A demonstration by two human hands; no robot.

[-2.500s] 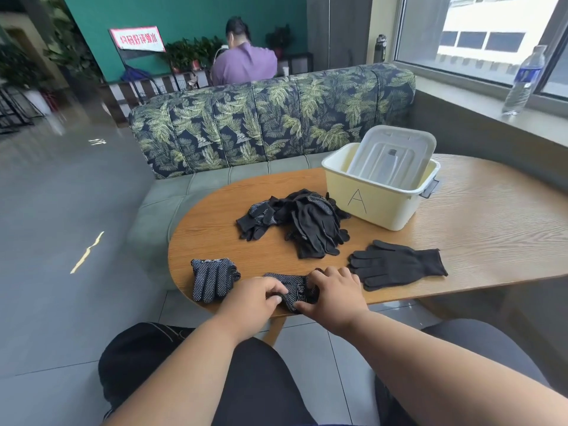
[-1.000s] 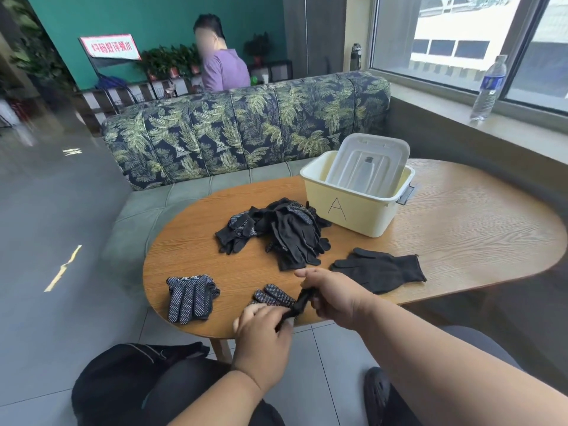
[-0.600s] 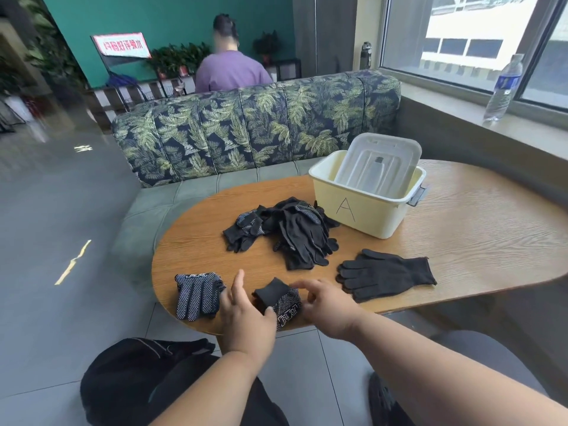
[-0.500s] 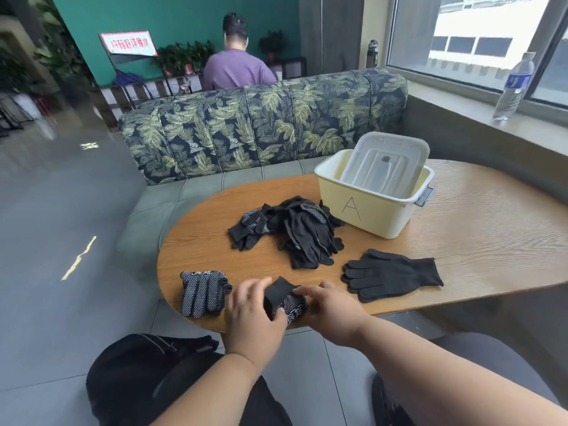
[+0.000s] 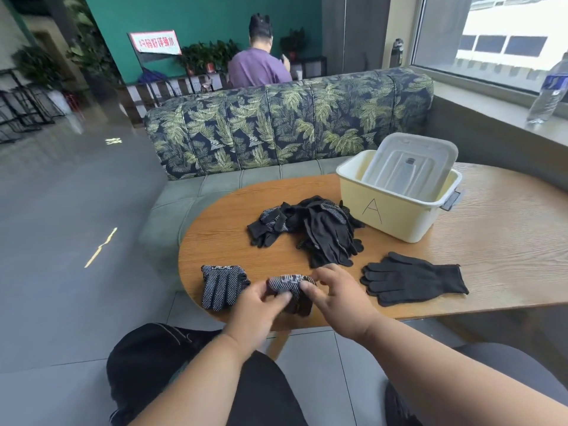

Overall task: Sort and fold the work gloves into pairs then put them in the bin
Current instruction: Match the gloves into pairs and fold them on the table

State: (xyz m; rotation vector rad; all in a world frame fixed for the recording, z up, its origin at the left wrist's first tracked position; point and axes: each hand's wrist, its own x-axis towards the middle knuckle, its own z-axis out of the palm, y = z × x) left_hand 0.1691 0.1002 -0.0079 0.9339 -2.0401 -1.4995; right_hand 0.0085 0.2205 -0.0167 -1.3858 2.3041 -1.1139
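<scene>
Head view, looking forward and down. Oval wooden tabletop (image 5: 491,229) ahead, with a leaf-print sofa (image 5: 289,124) behind its far edge.

At the near edge, toward the left end: a folded glove bundle (image 5: 292,285), dotted fabric outward, held just above the wood between both hands. Left hand (image 5: 261,305) with thumb and fingers curled round the bundle's left side, grip grasping it. Right hand (image 5: 335,295) with fingertips pinching the bundle's right side, grip also grasping it, remaining fingers loosely spread. Both forearms reaching in from the bottom of the frame.

Just beside the bundle, at the left end of the near edge: a second folded dotted pair (image 5: 222,285), lying flat, apart from both hands.

To the right along the near edge: plain black gloves (image 5: 412,279) lying flat, fingers toward the left end, cuff toward the right; one glove or a stacked pair, cannot tell.

Near the tabletop's middle: unsorted heap of black gloves (image 5: 313,229), some dotted, tangled together.

At the far edge, just right of the heap: pale yellow bin (image 5: 396,216), marked "A" on its near wall, with its lid (image 5: 408,167) standing tilted inside. No gloves visible in it.

Water bottle (image 5: 550,93) on the windowsill at far right. Seated person in a purple top (image 5: 258,69) beyond the sofa, back turned.
</scene>
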